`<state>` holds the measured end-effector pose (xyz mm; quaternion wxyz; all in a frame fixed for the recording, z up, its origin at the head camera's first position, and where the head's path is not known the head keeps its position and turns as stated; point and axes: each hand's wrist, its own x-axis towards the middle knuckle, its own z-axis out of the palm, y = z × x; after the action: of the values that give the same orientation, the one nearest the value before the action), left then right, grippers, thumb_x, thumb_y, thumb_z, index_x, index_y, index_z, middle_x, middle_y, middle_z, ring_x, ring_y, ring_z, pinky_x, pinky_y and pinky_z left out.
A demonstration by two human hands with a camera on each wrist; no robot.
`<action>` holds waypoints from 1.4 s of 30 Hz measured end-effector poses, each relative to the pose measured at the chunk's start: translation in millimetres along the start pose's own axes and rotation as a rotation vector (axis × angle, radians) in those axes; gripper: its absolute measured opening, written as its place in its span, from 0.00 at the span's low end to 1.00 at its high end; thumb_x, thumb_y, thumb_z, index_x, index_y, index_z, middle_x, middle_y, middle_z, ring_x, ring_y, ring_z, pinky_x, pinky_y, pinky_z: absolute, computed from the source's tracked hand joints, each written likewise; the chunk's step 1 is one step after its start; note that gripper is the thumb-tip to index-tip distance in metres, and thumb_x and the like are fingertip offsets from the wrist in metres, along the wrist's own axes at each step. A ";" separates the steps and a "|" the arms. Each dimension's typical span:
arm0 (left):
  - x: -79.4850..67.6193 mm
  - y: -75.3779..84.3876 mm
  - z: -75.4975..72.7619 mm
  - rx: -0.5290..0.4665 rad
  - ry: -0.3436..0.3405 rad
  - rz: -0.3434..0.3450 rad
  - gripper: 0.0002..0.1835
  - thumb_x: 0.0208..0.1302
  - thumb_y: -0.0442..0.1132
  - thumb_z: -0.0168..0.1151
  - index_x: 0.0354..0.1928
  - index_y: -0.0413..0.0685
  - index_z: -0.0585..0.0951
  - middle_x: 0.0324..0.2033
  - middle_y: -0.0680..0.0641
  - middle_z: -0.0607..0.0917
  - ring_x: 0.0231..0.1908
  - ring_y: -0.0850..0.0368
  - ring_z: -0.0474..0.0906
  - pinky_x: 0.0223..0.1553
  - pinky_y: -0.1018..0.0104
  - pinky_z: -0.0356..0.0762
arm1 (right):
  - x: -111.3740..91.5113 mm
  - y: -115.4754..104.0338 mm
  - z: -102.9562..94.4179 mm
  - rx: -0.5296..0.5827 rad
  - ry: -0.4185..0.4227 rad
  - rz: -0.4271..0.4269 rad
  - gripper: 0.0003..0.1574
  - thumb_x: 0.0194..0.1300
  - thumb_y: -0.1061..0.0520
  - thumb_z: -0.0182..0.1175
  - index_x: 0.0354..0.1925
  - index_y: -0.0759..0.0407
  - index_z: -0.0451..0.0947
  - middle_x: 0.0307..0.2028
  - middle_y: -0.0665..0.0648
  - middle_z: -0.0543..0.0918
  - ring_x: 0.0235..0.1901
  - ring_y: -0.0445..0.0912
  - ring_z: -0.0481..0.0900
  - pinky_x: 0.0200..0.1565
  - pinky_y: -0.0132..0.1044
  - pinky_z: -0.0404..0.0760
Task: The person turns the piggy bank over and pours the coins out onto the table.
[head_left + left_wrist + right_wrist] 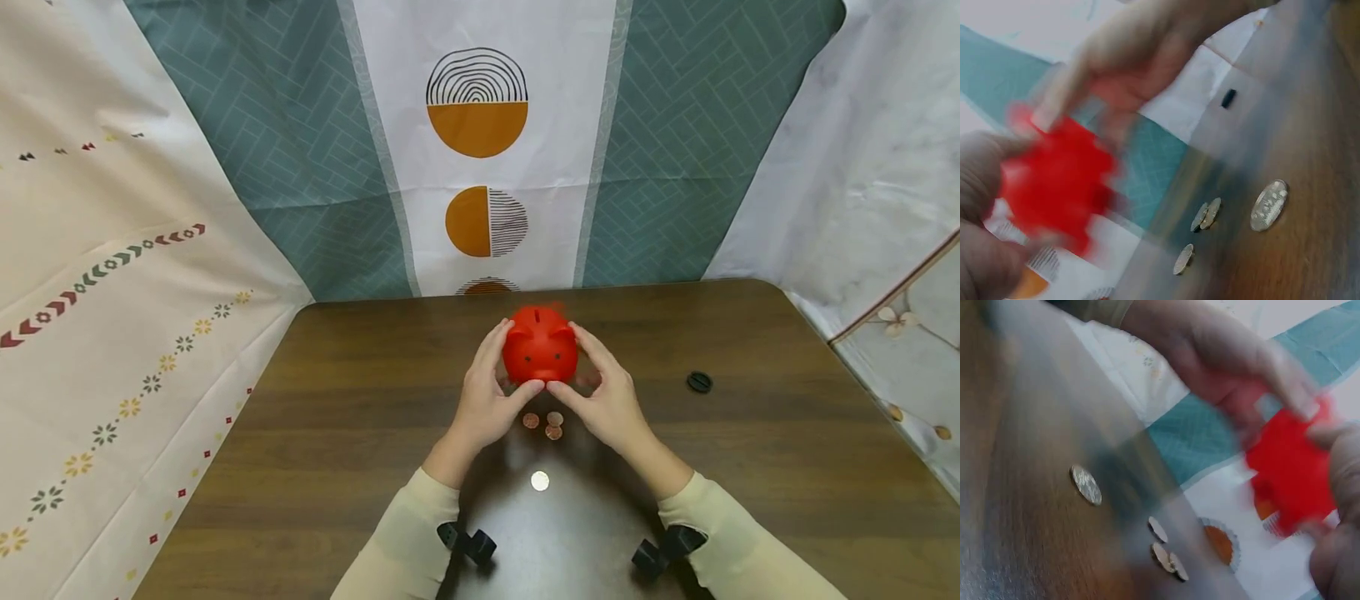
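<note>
Between both hands is a red piggy bank (pixel 540 354), its snout towards me and the coin slot on top. My left hand (pixel 489 392) grips its left side and my right hand (pixel 606 392) its right, the thumbs meeting at the front under the snout. In the wrist views the piggy bank (pixel 1060 184) is blurred and appears raised off the table. Below it on the table lie a copper coin (pixel 531 420), a pair of touching coins (pixel 553 432) and, nearer me, a bright silver coin (pixel 540 481).
A small black round cap (pixel 700 382) with a ridge lies to the right on the brown wooden table (pixel 360 417). Patterned cloth (pixel 300 150) hangs behind the table's far edge and along both sides. Black camera mounts (pixel 480 547) sit on both wrists.
</note>
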<state>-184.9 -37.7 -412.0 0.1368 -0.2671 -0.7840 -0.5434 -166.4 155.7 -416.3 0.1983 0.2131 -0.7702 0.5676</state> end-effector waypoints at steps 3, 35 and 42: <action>-1.5 -6.9 -0.9 0.045 -0.065 -0.164 0.43 0.57 0.43 0.71 0.71 0.44 0.60 0.66 0.47 0.68 0.56 0.50 0.72 0.44 0.61 0.82 | -0.7 -7.7 -0.1 0.034 -0.084 0.195 0.49 0.55 0.62 0.71 0.71 0.60 0.60 0.63 0.63 0.72 0.58 0.60 0.73 0.40 0.40 0.83; -2.7 -7.4 -1.7 0.040 -0.081 -0.156 0.43 0.58 0.41 0.70 0.73 0.48 0.58 0.69 0.50 0.63 0.59 0.51 0.69 0.38 0.65 0.83 | -4.6 22.1 2.2 0.069 -0.079 0.187 0.50 0.54 0.57 0.72 0.71 0.48 0.61 0.67 0.50 0.66 0.63 0.52 0.68 0.42 0.41 0.82; 1.6 1.2 -2.7 -0.003 0.030 0.141 0.46 0.54 0.36 0.72 0.72 0.46 0.58 0.71 0.46 0.59 0.64 0.48 0.66 0.45 0.59 0.81 | 2.6 4.3 0.2 -0.047 0.019 -0.093 0.56 0.46 0.68 0.75 0.71 0.57 0.60 0.69 0.57 0.64 0.63 0.55 0.69 0.42 0.47 0.82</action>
<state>-185.7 -39.5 -409.2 0.1862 -0.3138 -0.7601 -0.5376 -170.9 156.4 -418.3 0.2365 0.2386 -0.7707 0.5415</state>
